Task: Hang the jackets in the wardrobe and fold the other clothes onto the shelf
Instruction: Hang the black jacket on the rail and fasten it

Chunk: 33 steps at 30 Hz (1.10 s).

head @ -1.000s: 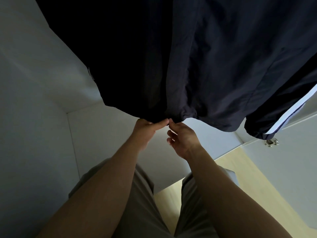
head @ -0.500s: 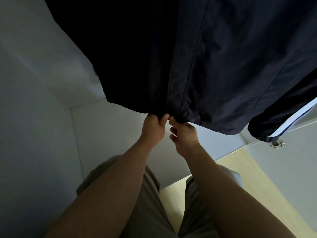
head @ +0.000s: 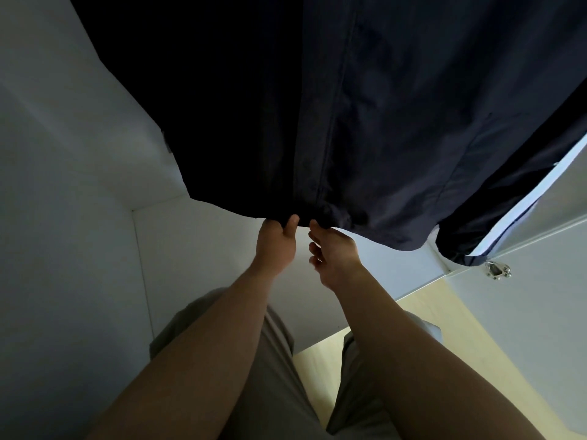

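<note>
Two hands [head: 276, 246] [head: 333, 252] pinching hem, dark navy jacket [head: 381, 106], white-striped sleeve [head: 514, 198]

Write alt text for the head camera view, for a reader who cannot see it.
Two bare hands, the left hand and the right hand, hold the bottom hem of a dark navy jacket that hangs inside a white wardrobe. Below are the person's forearms, legs and a pale wooden floor.
</note>
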Available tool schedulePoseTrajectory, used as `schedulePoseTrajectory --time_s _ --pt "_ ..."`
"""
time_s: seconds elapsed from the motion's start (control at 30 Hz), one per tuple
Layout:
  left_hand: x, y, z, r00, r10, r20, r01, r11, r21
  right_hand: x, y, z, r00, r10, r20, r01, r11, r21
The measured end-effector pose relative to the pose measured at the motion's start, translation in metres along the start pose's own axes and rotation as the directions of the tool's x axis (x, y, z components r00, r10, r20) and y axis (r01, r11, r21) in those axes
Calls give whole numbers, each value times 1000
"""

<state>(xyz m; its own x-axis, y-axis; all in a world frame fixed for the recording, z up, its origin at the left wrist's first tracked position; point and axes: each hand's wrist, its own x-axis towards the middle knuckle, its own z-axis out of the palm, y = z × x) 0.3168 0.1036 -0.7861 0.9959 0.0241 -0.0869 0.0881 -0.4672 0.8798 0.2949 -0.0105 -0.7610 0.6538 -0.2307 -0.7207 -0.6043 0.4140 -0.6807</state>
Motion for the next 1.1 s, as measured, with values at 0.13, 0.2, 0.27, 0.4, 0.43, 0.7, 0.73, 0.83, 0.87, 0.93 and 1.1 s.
schedulePoseTrajectory --time_s 0.13,0.2,0.27,0.4,0.43,0.7,0.73,0.83,0.87,0.93,1.1 --pt "-3 -1 4 982 -182 44 186 976 -115 -7 -9 -6 1000 3 -30 -4 1000 -30" --pt "-4 -2 3 976 -213 39 216 969 -123 -11 -12 -9 999 6 -32 -8 998 -62" --pt "-5 -4 1 967 -251 39 254 960 -119 -16 -13 -11 1000 25 -18 -27 992 -123" --pt "-9 -3 -4 935 -350 49 353 919 -174 -33 -19 -11 998 67 18 -61 971 -230" --pt "-8 -1 -6 925 -376 59 380 904 -195 -38 -22 -10 998 62 24 -53 964 -262" --pt "15 77 -66 844 -509 172 486 859 159 -87 -103 20 899 -418 131 430 785 -447" --pt "22 93 -78 866 -467 179 440 881 172 -96 -119 24 861 -485 152 498 747 -440" --pt "44 154 -124 967 -243 71 224 952 208 -130 -171 36 730 -657 186 668 628 -400" --pt "49 178 -140 987 -161 22 152 961 232 -143 -188 38 685 -707 179 708 586 -394" --pt "54 224 -171 998 -11 -63 26 972 233 -171 -220 40 588 -792 167 777 495 -389" --pt "54 323 -225 930 240 -278 -215 969 117 -232 -289 37 358 -925 130 858 271 -437"
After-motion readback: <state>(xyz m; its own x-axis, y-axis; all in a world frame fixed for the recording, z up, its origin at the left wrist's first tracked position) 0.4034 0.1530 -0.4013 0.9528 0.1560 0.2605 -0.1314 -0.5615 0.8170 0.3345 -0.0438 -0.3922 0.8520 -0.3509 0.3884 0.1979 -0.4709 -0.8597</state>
